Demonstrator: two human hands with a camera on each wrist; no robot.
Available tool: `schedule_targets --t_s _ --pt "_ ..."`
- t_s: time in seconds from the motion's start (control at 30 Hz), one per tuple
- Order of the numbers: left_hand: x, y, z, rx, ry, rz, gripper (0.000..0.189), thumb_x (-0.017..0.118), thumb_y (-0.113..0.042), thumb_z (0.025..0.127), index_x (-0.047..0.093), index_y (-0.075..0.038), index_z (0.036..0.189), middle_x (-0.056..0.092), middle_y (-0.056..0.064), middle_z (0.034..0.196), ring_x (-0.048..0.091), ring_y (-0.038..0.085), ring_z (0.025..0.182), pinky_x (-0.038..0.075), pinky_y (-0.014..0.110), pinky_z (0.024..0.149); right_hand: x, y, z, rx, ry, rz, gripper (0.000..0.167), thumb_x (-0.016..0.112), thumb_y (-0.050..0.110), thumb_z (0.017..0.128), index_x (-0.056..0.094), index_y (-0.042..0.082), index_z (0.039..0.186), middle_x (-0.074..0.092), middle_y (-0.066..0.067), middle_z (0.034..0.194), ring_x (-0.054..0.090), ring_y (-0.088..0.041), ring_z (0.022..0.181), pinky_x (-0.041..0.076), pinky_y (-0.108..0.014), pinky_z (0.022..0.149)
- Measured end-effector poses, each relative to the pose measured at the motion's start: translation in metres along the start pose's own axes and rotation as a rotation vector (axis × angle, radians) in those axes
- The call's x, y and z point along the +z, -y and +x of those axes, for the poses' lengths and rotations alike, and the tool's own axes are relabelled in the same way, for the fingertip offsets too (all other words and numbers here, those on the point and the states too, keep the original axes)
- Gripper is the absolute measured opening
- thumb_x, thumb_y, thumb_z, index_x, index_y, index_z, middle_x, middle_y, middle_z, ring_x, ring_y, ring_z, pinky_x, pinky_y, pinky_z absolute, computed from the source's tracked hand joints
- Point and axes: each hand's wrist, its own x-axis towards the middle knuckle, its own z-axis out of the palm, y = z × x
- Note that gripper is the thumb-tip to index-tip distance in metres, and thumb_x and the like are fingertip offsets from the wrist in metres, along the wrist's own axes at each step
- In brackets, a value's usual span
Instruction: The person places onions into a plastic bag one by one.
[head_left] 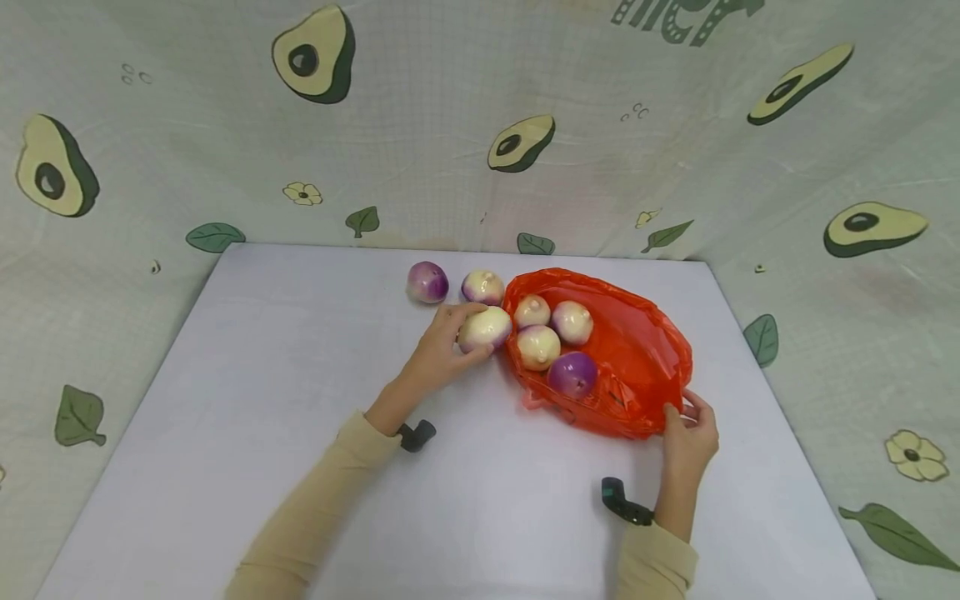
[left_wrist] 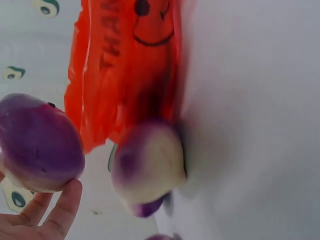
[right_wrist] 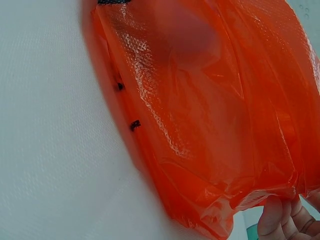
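L hand point(head_left: 441, 348) grips a purple-white turnip point(head_left: 485, 330), held up off the tbl point(head_left: 300, 333), just beside the red bag point(head_left: 637, 333); R hand point(head_left: 688, 432) pinches the bag's rim! Four turnips point(head_left: 538, 347) inside, btwn the hands; two others point(head_left: 427, 282) just beyond L hand.

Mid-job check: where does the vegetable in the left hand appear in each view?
Head: the held vegetable is near the picture's centre, beside the red bag's left rim.
Left wrist: at the left edge, about mid-height.
Right wrist: not visible.
Shared landmark: the red bag, upper part of the left wrist view, filling much of the right wrist view.
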Motion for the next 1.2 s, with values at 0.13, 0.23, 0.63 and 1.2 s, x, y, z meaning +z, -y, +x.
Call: schedule_targets --t_s 0.13,0.23,0.63,1.2 --pt "0.014 -0.006 0.000 0.027 -0.015 -0.024 0.049 0.063 -0.029 0.084 0.046 -0.021 0.130 0.045 0.006 0.123 0.044 0.020 0.109 0.045 0.045 0.094 0.001 -0.001 0.001 0.002 -0.008 0.015 0.039 0.051 0.027 0.094 0.049 0.021 0.132 0.045 0.005 0.102 0.042 -0.010 0.089 0.044 -0.008 0.064" --pt "0.025 -0.011 0.000 0.063 -0.034 -0.043 0.048 0.062 -0.029 0.084 0.045 -0.018 0.128 0.046 0.006 0.124 0.044 0.020 0.112 0.043 0.044 0.098 0.001 -0.001 0.001 -0.003 -0.002 -0.002 0.041 0.050 0.028 0.094 0.048 0.021 0.134 0.045 0.006 0.102 0.043 -0.009 0.089 0.043 -0.007 0.066" --pt "0.063 -0.039 -0.002 0.057 0.021 -0.106 0.049 0.060 -0.032 0.088 0.041 -0.016 0.130 0.047 0.006 0.126 0.046 0.019 0.114 0.043 0.040 0.101 0.001 0.001 -0.001 0.006 -0.002 -0.001 0.040 0.049 0.026 0.094 0.048 0.021 0.134 0.045 0.006 0.103 0.042 -0.009 0.091 0.043 -0.007 0.065" --pt "0.118 -0.067 -0.001 0.093 0.217 0.116 0.053 0.052 -0.050 0.090 0.043 -0.026 0.136 0.047 0.001 0.130 0.046 0.013 0.118 0.046 0.029 0.098 0.001 -0.001 0.005 0.023 -0.006 0.022 0.039 0.052 0.027 0.093 0.050 0.024 0.132 0.046 0.005 0.103 0.043 -0.009 0.090 0.045 -0.011 0.058"
